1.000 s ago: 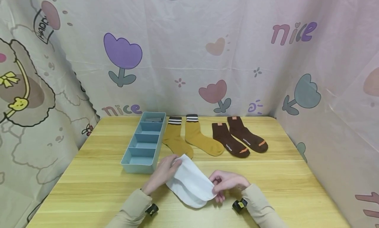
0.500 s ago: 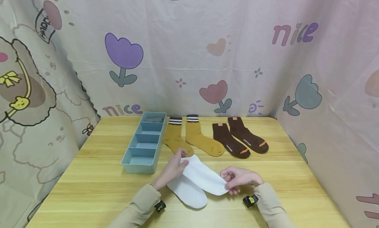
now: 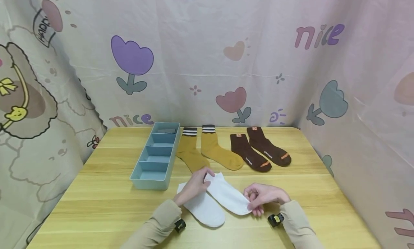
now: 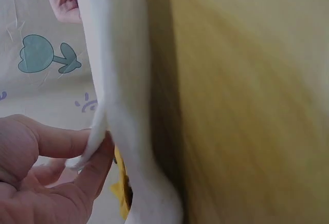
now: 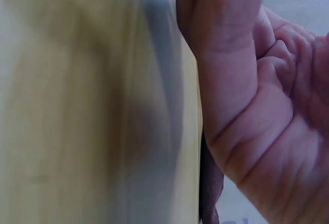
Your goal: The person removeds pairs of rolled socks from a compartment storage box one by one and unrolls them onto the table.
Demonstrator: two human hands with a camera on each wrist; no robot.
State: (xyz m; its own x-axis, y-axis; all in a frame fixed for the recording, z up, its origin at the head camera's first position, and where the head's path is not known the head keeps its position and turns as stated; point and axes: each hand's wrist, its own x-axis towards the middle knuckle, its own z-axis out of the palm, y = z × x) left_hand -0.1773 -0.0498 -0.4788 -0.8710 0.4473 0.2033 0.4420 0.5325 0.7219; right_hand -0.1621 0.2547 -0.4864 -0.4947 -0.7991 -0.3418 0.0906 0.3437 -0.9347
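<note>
Two white socks lie in front of the person. My left hand (image 3: 194,187) pinches the cuff end of the right-hand white sock (image 3: 228,196), and my right hand (image 3: 266,197) pinches its toe end, so it stretches between them. Beside it on the left, the other white sock (image 3: 206,211) lies flat on the table, its upper part partly behind my left hand. In the left wrist view, the thumb and fingers (image 4: 67,144) grip a fold of white fabric (image 4: 123,70). The right wrist view shows mostly my right palm (image 5: 267,121).
A blue-grey box (image 3: 167,177) with several compartments stands left; grey fabric (image 3: 166,131) lies in its far compartment. Behind the hands are two mustard socks (image 3: 223,155) with striped cuffs and two dark brown socks (image 3: 249,153). A printed curtain (image 3: 187,62) hangs beyond the wooden table (image 3: 97,206).
Both hands have moved right with one white sock, which overlapped the other one second ago. The two socks now lie side by side, and the held one is lower.
</note>
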